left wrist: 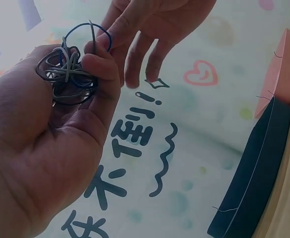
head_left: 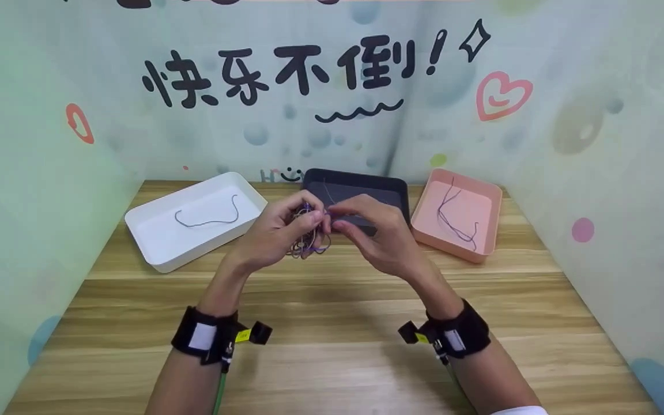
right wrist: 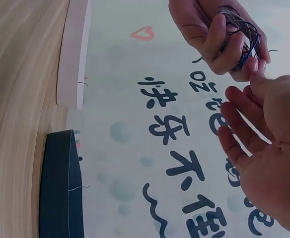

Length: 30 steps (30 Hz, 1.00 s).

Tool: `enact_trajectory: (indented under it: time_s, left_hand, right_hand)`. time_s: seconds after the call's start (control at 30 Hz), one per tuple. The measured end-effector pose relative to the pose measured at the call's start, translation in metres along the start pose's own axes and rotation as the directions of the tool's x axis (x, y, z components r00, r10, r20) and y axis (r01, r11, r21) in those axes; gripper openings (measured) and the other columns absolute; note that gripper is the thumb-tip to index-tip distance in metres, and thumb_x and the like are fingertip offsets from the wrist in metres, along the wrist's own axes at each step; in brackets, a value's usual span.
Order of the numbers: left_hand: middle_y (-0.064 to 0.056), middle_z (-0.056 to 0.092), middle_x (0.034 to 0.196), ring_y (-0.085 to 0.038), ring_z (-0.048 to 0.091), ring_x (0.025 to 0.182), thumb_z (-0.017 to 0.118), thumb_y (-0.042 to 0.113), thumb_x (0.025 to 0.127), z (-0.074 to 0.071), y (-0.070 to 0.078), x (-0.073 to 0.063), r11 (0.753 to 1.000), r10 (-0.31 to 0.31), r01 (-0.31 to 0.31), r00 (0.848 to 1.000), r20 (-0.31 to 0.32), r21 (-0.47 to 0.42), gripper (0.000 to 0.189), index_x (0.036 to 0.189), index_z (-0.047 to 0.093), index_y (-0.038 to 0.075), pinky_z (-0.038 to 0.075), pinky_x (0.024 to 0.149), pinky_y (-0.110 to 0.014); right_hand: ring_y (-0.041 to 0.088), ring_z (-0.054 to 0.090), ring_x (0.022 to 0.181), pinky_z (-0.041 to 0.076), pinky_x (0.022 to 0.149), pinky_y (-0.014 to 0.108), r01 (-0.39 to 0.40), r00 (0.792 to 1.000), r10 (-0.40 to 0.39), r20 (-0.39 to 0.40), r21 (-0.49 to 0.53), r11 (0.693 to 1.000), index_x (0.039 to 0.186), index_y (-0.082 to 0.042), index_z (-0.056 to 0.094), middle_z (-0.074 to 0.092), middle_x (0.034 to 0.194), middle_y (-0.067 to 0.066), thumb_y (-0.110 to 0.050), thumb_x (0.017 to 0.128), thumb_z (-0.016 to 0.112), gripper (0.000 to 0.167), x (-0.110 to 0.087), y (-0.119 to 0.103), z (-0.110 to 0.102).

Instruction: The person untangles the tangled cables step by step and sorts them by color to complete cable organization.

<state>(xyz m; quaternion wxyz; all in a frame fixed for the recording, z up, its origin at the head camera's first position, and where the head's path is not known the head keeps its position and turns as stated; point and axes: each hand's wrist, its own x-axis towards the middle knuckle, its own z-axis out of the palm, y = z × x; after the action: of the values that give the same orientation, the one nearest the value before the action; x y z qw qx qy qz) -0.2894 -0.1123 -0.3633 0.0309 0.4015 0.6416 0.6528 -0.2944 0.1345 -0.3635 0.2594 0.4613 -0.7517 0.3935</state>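
Observation:
In the head view my left hand (head_left: pixel 271 236) grips a tangled bundle of thin wires (left wrist: pixel 68 72), its fingers curled round it. Blue, grey and dark strands show in the bundle, and some loops stick out below the fingers. My right hand (head_left: pixel 387 239) meets the left fingertips, its thumb and index finger pinching a blue wire (left wrist: pixel 110 37) at the bundle's edge. The other right fingers are loosely bent in the right wrist view. Both hands are held up in front of the black tray (head_left: pixel 361 177).
At the left a white tray (head_left: pixel 156 233) holds one bent dark wire (head_left: pixel 208 222). The black tray behind the hands has thin wire in it, partly hidden. Several bluish wires (head_left: pixel 440 214) lie in the pink tray (head_left: pixel 487 202) at the right. A printed curtain (head_left: pixel 286 138) hangs behind the wooden table (head_left: pixel 320 346).

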Motion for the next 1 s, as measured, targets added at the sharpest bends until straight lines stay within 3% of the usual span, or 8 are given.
enact_trajectory:
  time_s: [0.1, 0.23, 0.47, 0.63, 0.77, 0.8, 0.83, 1.0]
  left_hand:
    - [-0.01, 0.071, 0.092, -0.013, 0.066, 0.067, 0.05, 0.008, 0.118, 0.001, 0.0, 0.0, 1.0, -0.001, 0.001, 1.0, 0.006, -0.006, 0.017, 0.114, 0.057, -0.007, 0.054, 0.053, -0.027]
    - [-0.009, 0.072, 0.093, -0.013, 0.066, 0.067, 0.051, 0.008, 0.118, 0.0, -0.001, -0.001, 1.0, -0.003, 0.003, 1.0, -0.015, -0.003, 0.017, 0.114, 0.059, -0.007, 0.055, 0.054, -0.025]
    - [-0.004, 0.072, 0.102, -0.014, 0.065, 0.068, 0.054, 0.01, 0.118, -0.003, 0.0, 0.0, 0.999, 0.003, 0.003, 0.992, -0.126, 0.044, 0.018, 0.117, 0.063, -0.005, 0.055, 0.056, -0.025]
    - [-0.004, 0.069, 0.094, -0.013, 0.062, 0.067, 0.057, 0.014, 0.117, -0.006, 0.002, -0.001, 0.998, -0.013, 0.026, 0.98, -0.199, 0.061, 0.016, 0.115, 0.066, 0.0, 0.051, 0.055, -0.025]
    - [-0.002, 0.07, 0.093, -0.013, 0.062, 0.07, 0.057, 0.013, 0.116, -0.01, 0.003, -0.002, 0.995, 0.019, 0.007, 0.969, -0.248, 0.104, 0.014, 0.11, 0.066, 0.003, 0.05, 0.056, -0.023]
    - [-0.002, 0.07, 0.092, -0.014, 0.063, 0.071, 0.057, 0.013, 0.115, -0.012, 0.003, -0.001, 0.993, 0.036, -0.006, 0.964, -0.263, 0.118, 0.014, 0.109, 0.066, 0.003, 0.057, 0.065, -0.023]
    - [-0.002, 0.069, 0.092, -0.014, 0.063, 0.071, 0.057, 0.012, 0.115, -0.013, 0.004, -0.002, 0.993, 0.046, -0.013, 0.96, -0.276, 0.12, 0.015, 0.109, 0.066, 0.002, 0.058, 0.065, -0.022]
    - [-0.006, 0.067, 0.093, -0.014, 0.062, 0.066, 0.058, 0.012, 0.115, -0.019, 0.006, -0.004, 0.993, 0.081, -0.045, 0.933, -0.351, 0.11, 0.011, 0.109, 0.065, 0.006, 0.061, 0.064, -0.024]
  right_hand:
    - [0.023, 0.08, 0.103, 0.066, 0.094, 0.034, 0.012, 0.999, -0.012, -0.036, 0.0, 1.0, 0.119, -0.004, 0.083, 0.085, 0.109, 0.008, -0.006, 0.106, 0.077, 0.014, 0.001, -0.001, 0.001]
    - [0.018, 0.076, 0.095, 0.063, 0.087, 0.027, -0.018, 0.998, 0.02, -0.059, 0.021, 1.0, 0.112, -0.005, 0.084, 0.083, 0.103, 0.008, -0.008, 0.107, 0.077, 0.009, 0.001, -0.002, -0.002]
    - [0.013, 0.07, 0.091, 0.061, 0.083, 0.02, -0.113, 0.987, 0.13, -0.091, 0.177, 0.978, 0.11, -0.003, 0.085, 0.078, 0.099, 0.014, 0.0, 0.104, 0.078, 0.01, -0.001, 0.0, -0.016]
    - [0.012, 0.066, 0.086, 0.058, 0.077, 0.018, -0.125, 0.981, 0.153, -0.115, 0.221, 0.967, 0.108, 0.0, 0.084, 0.074, 0.094, 0.017, 0.006, 0.102, 0.077, 0.011, -0.004, 0.005, -0.028]
    - [0.01, 0.064, 0.082, 0.054, 0.073, 0.017, -0.13, 0.979, 0.162, -0.12, 0.237, 0.963, 0.106, 0.001, 0.084, 0.072, 0.091, 0.017, 0.009, 0.101, 0.077, 0.012, -0.005, 0.01, -0.038]
    - [0.01, 0.063, 0.081, 0.053, 0.072, 0.017, -0.13, 0.98, 0.161, -0.117, 0.236, 0.963, 0.105, 0.002, 0.084, 0.072, 0.091, 0.016, 0.01, 0.101, 0.076, 0.012, -0.005, 0.011, -0.041]
    - [0.009, 0.063, 0.081, 0.052, 0.071, 0.017, -0.132, 0.98, 0.162, -0.112, 0.237, 0.962, 0.105, 0.002, 0.084, 0.072, 0.091, 0.016, 0.01, 0.1, 0.076, 0.012, -0.005, 0.012, -0.044]
    - [0.008, 0.057, 0.075, 0.043, 0.066, 0.017, -0.108, 0.992, 0.117, -0.05, 0.155, 0.982, 0.1, -0.002, 0.084, 0.069, 0.085, 0.011, 0.011, 0.097, 0.078, 0.015, -0.007, 0.017, -0.059]
